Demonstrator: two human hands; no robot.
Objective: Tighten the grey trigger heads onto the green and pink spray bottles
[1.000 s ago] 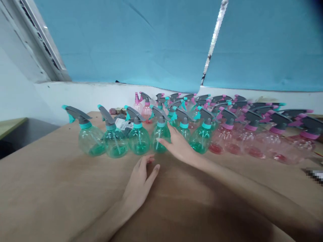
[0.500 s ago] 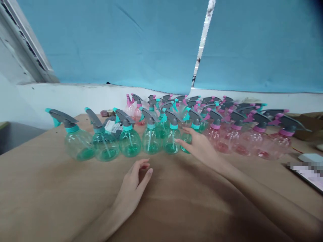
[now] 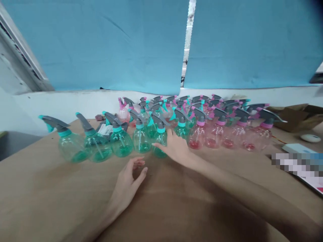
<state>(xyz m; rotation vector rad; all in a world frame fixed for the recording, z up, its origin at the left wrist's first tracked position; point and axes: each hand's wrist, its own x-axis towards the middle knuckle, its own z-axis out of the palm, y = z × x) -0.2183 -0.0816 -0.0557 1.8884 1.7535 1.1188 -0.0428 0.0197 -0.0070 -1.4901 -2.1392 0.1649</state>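
A front row of round spray bottles stands on the wooden table [image 3: 63, 188]. Green ones with teal collars fill the left, such as the leftmost green bottle [image 3: 73, 148]; pink ones with pink collars, like the rightmost pink bottle [image 3: 257, 137], are on the right. My right hand [image 3: 174, 146] is at a green bottle [image 3: 159, 136] in the middle, thumb in front of it and fingers at its right side, spread apart. My left hand [image 3: 132, 176] hovers over the table before the green bottles, fingers curved and apart, with nothing in it.
More spray bottles crowd behind the front row. A cardboard box [image 3: 292, 116], a white mouse [image 3: 310, 138], a white box [image 3: 299, 148] and a partly pixelated flat device [image 3: 300, 169] lie at the right. A blue curtain [image 3: 113, 43] hangs behind.
The view has turned a little to the right. My right hand has moved left along the row, from one green bottle to the one beside it. My left hand stays nearly where it was.
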